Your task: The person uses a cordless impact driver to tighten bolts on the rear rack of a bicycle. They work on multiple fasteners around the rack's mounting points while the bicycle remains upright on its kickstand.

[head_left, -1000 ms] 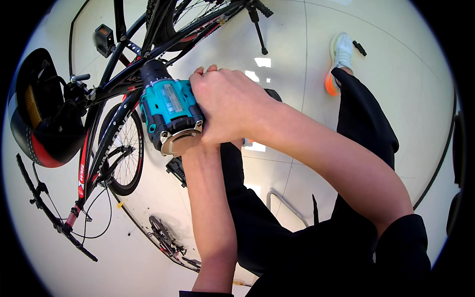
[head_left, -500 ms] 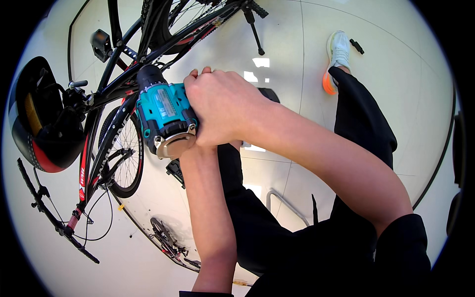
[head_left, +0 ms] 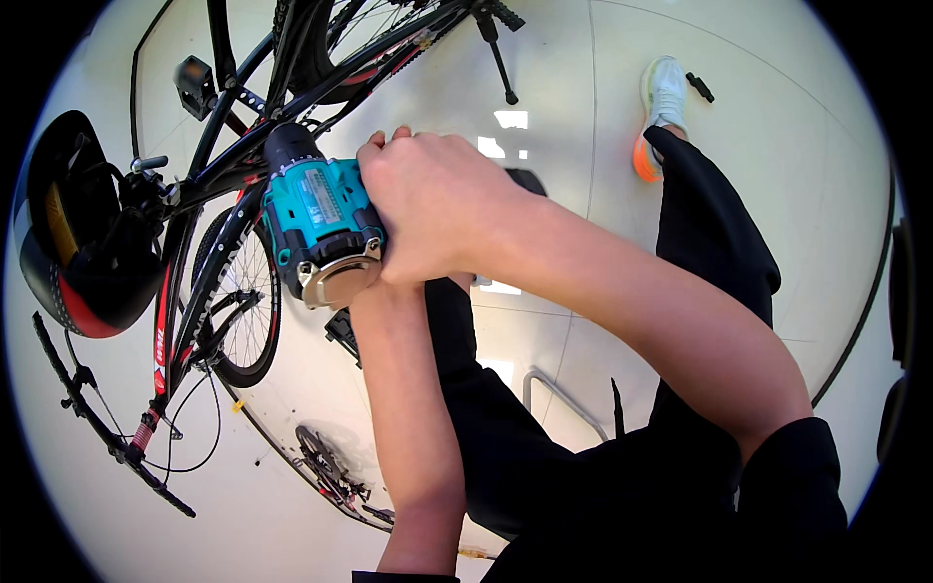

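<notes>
My right hand (head_left: 428,199) is closed around the grip of a teal and black cordless drill (head_left: 321,209). The drill's dark chuck points up and left, close against the black and red bicycle frame (head_left: 228,257). Whatever the chuck holds or touches is hidden among the tubes. My left forearm rises from below to my left wrist (head_left: 389,294), behind the drill's rear end. Drill and right hand cover the left hand, so its fingers cannot be told apart. The bicycle's saddle (head_left: 107,291) is at the left, with a clamp lever beside it.
A pedal (head_left: 194,87) and a kickstand (head_left: 500,58) stick out from the bicycle. Its handlebar (head_left: 117,447) reaches lower left. My foot in a white and orange shoe (head_left: 666,107) stands beside a small black object (head_left: 700,87). A grey bent tube (head_left: 569,400) shows near my legs.
The drill and both hands have shifted very slightly left in the picture, and the bicycle slightly too. My grip on the drill looks the same.
</notes>
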Demonstrator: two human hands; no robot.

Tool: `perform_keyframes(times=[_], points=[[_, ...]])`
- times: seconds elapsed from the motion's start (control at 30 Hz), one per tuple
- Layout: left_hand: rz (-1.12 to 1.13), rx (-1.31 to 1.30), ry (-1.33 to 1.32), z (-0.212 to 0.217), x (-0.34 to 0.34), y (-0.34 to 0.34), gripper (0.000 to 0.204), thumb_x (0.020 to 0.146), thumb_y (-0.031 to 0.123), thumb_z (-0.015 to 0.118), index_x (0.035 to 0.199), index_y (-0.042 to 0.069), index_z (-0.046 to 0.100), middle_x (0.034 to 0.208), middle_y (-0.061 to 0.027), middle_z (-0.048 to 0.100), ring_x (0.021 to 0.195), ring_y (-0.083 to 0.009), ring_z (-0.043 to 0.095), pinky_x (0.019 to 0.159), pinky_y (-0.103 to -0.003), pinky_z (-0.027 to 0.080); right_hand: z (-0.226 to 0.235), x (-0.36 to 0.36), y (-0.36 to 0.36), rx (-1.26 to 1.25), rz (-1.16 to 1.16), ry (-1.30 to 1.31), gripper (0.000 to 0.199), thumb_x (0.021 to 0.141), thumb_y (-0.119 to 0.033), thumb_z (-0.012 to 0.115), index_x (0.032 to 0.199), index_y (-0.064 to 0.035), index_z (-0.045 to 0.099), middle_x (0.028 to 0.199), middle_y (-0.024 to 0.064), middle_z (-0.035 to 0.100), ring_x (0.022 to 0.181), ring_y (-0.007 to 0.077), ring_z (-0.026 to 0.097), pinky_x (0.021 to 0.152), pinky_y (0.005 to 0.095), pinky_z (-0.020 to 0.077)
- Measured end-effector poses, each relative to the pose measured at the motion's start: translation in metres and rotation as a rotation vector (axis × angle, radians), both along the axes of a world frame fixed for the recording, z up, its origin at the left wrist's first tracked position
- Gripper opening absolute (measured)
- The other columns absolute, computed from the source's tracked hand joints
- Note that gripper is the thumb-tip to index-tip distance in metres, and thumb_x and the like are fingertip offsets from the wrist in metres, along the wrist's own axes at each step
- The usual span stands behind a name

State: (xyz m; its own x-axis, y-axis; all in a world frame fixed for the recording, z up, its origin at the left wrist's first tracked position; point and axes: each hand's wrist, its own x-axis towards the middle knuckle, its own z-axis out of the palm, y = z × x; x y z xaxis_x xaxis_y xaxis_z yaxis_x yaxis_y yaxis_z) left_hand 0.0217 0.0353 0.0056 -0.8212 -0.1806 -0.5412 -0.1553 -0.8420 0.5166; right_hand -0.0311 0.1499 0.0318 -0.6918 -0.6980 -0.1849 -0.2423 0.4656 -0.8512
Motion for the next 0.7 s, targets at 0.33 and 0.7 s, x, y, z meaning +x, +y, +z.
perform_keyframes(times=[0.33, 0.7], points=[[0.007, 0.002, -0.001, -0.0011, 0.0035, -0.0035, 0.055, 0.094, 0.049, 0.046, 0.113, -0.001, 0.052, 0.107, -0.0181, 0.060, 0.094, -0.0287, 0.061, 0.087, -0.039, 0.048, -0.0027, 0.0039, -0.0066, -0.003, -0.014, -0.005, 0.053, 0.048, -0.015, 0.069, 0.090, 0.0144, 0.056, 0.080, 0.0270, 0.064, 0.077, 0.0383, 0.067, 0.068, 0.0401, 0.0573], [-0.004, 0.011, 0.013, -0.0017, -0.0005, -0.0017, 0.054, 0.094, 0.049, 0.046, 0.112, -0.001, 0.052, 0.105, -0.0178, 0.060, 0.092, -0.0283, 0.061, 0.085, -0.039, 0.048, -0.0008, 0.0005, 0.0000, 0.011, -0.002, 0.077, 0.054, 0.047, -0.015, 0.070, 0.090, 0.0141, 0.056, 0.079, 0.0260, 0.064, 0.078, 0.0371, 0.067, 0.069, 0.0398, 0.0571]])
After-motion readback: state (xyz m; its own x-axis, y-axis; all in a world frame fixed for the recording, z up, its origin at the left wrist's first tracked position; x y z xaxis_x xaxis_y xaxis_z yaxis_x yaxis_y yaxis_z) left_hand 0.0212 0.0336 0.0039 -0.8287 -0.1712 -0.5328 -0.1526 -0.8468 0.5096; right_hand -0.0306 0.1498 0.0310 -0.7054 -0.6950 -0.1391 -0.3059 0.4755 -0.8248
